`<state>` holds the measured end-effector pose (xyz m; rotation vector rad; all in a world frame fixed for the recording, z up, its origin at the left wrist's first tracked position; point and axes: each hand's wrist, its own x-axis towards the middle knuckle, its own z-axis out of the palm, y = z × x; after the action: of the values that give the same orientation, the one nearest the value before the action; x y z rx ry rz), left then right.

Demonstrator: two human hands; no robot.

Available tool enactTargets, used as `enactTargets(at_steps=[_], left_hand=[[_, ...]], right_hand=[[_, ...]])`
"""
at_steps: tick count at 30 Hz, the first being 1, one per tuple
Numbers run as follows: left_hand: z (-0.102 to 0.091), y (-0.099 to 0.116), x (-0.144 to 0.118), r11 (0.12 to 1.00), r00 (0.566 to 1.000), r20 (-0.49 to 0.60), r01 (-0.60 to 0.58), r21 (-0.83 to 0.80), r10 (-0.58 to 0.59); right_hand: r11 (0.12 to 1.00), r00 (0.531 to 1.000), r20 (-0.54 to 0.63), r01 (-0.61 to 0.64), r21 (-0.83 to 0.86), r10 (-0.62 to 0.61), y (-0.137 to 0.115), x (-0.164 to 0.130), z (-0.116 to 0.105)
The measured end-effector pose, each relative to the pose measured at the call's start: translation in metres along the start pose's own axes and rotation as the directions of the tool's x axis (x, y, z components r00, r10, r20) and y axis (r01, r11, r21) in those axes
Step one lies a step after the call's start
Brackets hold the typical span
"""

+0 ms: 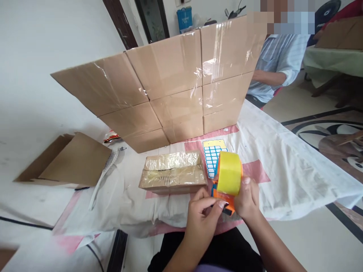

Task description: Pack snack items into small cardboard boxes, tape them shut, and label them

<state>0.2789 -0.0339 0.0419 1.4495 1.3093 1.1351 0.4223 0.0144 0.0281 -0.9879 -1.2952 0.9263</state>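
I have the orange tape dispenser point(227, 181) with its yellow-green roll lifted just off the counter point(283, 177), low and right of centre in the frame, right beside the small taped box point(173, 173). My right hand point(247, 200) wraps its grip around the dispenser's handle from the right, and my left hand point(202, 211) has its fingertips point(219, 204) pressed together in a pinch at the dispenser's lower front edge, apparently on the tape end, though I cannot make out the tape itself there. The risk I see is at that pinch: the cutter sits close to my fingertips, and a slip could nick them. The loose end could also fold back onto the roll or stick to itself. If my right grip slackens, the dispenser could drop onto the box or the blue label sheet point(213, 155) behind it. The cardboard wall point(170, 83) at the upper centre stands well apart.
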Motion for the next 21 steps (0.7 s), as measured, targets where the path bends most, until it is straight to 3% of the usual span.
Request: enactTargets(at_steps=[6, 9, 12, 14, 17, 21], left_hand=[[0.003, 0.012, -0.007, 1.000, 0.999, -0.035, -0.004, -0.030, 0.003], [0.003, 0.015, -0.009, 0.996, 0.995, -0.049, -0.081, 0.049, 0.083], [0.003, 0.017, -0.010, 0.994, 0.994, -0.006, -0.107, 0.025, 0.107], [0.005, 0.017, -0.011, 0.998, 0.998, 0.061, 0.005, -0.063, -0.001], [0.011, 0.012, -0.012, 0.952, 0.966, 0.151, 0.236, -0.194, -0.209], [0.018, 0.003, -0.011, 0.906, 0.938, 0.174, 0.337, -0.255, -0.300]], right_hand=[[0.955, 0.953, -0.252, 0.092, -0.280, -0.166, 0.014, 0.003, -0.003], [0.946, 0.935, -0.302, 0.087, -0.311, -0.185, 0.016, 0.004, -0.007], [0.928, 0.925, -0.304, 0.112, -0.356, -0.228, 0.011, 0.009, -0.010], [0.914, 0.913, -0.320, 0.117, -0.390, -0.253, 0.006, 0.012, -0.013], [0.925, 0.898, -0.374, 0.082, -0.372, -0.230, 0.000, 0.018, -0.014], [0.959, 0.868, -0.461, 0.055, -0.278, -0.183, -0.005, 0.021, -0.015]])
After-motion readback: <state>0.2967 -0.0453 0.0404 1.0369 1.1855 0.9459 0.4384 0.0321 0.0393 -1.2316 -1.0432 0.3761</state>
